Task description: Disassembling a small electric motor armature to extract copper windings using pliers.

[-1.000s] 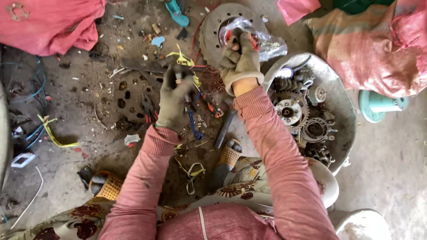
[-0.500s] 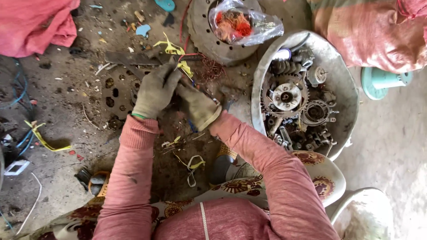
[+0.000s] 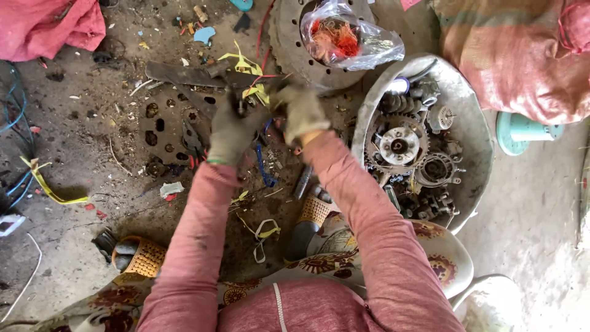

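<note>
Both gloved hands on a dark metal part over the littered floor.

I see my left hand closed around the metal part; my right hand, blurred, touches it, grip unclear; the basin of gears sits right.

Dirty concrete floor, littered. On it: metal basin of motor parts, perforated metal discs, toothed wheel carrying a plastic bag, yellow strips, blue wires, pink sacks.
</note>
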